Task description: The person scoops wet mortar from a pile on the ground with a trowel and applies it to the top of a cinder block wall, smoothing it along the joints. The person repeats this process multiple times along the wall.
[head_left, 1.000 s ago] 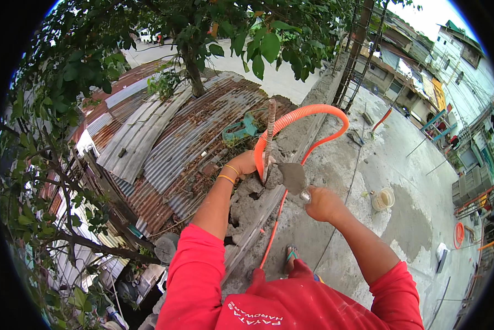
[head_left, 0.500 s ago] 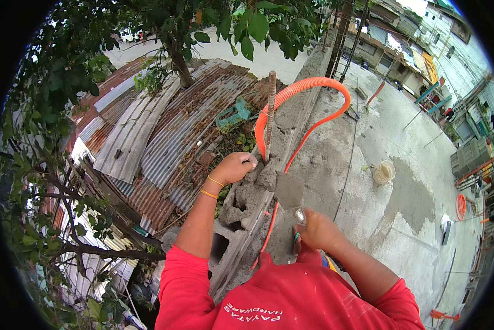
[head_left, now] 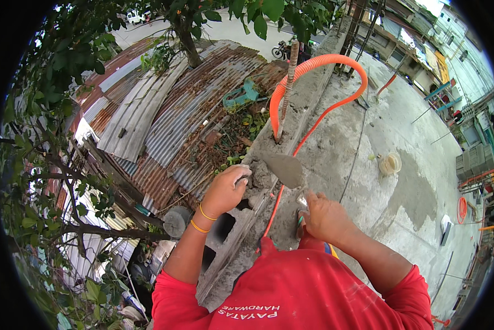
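Note:
My right hand point(head_left: 325, 215) grips the handle of a mason's trowel point(head_left: 284, 169), whose mortar-coated blade lies over the top of a low block wall point(head_left: 241, 220). My left hand point(head_left: 226, 190) rests on the wall's outer edge, fingers curled over wet grey mortar point(head_left: 258, 177) on a hollow concrete block. An orange corrugated conduit point(head_left: 318, 66) arches up from the wall beside an upright rusty rebar point(head_left: 288, 82). Both arms wear red sleeves, and the left wrist carries two orange bands.
Rusty corrugated roof sheets point(head_left: 181, 110) lie below the wall on the left, with tree branches point(head_left: 49, 181) around them. A concrete slab point(head_left: 390, 165) spreads to the right, with a small bucket point(head_left: 390, 163), a wet patch and a taut string line.
The trowel blade has swung up and left onto the wall top. My left hand has slid down along the block edge toward me, and the view has tilted closer over the wall.

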{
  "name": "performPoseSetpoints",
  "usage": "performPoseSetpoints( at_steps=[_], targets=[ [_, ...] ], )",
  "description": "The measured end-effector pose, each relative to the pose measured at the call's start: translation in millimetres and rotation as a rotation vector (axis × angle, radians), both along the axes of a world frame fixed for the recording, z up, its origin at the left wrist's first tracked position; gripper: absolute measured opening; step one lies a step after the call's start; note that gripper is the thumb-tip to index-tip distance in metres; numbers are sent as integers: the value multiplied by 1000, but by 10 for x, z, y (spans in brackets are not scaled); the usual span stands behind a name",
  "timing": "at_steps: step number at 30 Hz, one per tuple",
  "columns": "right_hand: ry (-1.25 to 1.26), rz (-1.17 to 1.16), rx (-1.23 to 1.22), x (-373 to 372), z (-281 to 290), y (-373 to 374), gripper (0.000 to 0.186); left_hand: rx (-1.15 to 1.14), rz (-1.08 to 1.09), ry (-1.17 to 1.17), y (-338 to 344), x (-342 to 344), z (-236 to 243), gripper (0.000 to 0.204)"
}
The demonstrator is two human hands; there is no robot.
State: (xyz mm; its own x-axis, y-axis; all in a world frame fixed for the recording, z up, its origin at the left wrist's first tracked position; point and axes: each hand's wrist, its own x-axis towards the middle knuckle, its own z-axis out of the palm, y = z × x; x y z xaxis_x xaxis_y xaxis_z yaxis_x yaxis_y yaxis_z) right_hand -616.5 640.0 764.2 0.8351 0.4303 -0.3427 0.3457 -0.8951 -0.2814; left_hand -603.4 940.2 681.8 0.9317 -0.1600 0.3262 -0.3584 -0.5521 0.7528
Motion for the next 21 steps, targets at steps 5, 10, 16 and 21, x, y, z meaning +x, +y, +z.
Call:
performPoseSetpoints(
  at_steps=[5,10,16,21],
  targets=[
    [-187,-49,-124,289,-56,92,55,111,230,73,45,-233,-77,38],
    [-87,112,-63,102,-159,96,45,218,205,253,87,-270,-195,49],
    [164,-59,150,-181,-50,-105,44,159,281,305,191,-326,-247,55],
    [198,20,76,-373,-9,12,47,203,181,321,177,-400,-217,55]
  ],
)
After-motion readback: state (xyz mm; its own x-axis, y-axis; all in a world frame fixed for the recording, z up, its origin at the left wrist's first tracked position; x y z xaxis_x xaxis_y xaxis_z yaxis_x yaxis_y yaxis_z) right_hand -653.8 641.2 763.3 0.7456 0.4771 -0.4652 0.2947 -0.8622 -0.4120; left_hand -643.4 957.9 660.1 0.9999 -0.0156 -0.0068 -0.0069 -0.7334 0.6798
